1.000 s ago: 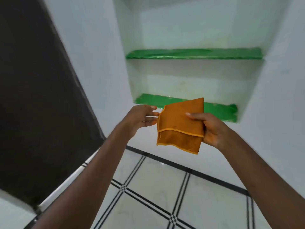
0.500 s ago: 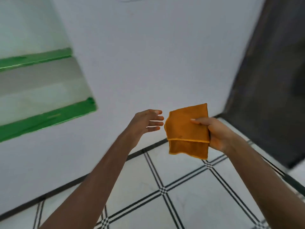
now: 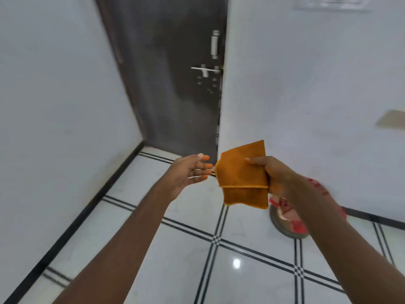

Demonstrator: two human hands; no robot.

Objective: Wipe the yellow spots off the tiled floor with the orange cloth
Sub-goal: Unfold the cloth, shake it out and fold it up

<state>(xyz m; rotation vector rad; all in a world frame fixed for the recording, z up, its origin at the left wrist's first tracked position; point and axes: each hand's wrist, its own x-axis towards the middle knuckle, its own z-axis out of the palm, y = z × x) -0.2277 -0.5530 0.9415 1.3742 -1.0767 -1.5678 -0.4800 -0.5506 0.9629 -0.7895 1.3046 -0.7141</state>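
right hand (image 3: 278, 176) pinches folded orange cloth (image 3: 243, 175) held up mid-air, left hand (image 3: 188, 172) open, empty just left of it, tiled floor (image 3: 153, 249) untouched, no yellow spots visible, wiping looks unstarted

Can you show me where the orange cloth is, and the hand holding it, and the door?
orange cloth (image 3: 242, 172): head view, middle of the folded front.
right hand (image 3: 277, 175): head view, back of the hand.
door (image 3: 173, 73): head view, dark panel.

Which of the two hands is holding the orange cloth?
The right hand holds the folded orange cloth, thumb on its front. The left hand is open and empty beside it.
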